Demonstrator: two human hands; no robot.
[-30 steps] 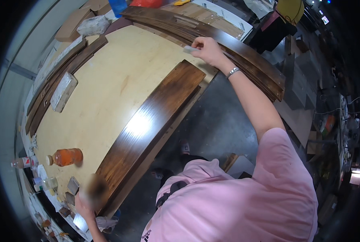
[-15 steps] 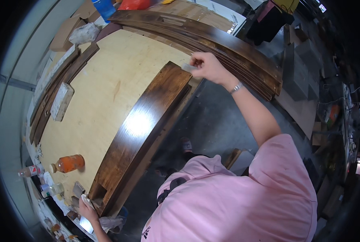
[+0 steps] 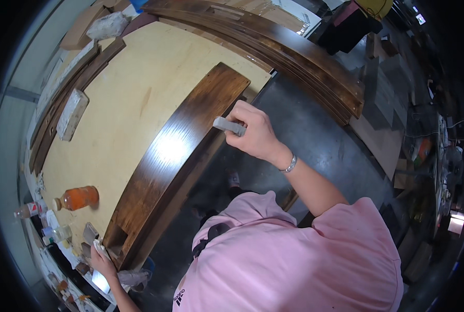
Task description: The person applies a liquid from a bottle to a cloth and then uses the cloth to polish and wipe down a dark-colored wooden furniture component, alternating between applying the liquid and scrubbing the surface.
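Observation:
A dark brown, glossy, curved wooden board lies along the right edge of the table, with a rectangular cutout at its near end. My right hand pinches a small grey block, like a sanding sponge, at the board's right edge, toward its far end. I cannot tell whether the block touches the wood. Down at the near left, my left hand is closed round a crumpled white cloth against the board's near end. Its fingertips are partly hidden.
Finished-looking curved boards lie stacked beyond the table. More brown strips and a whitish block line the left side. An orange-filled bottle lies near the left hand, beside other small bottles.
My right hand has come back from the board's far end toward me, along its right edge, with the grey block. My left hand stays at the near end; the whole view has shifted slightly.

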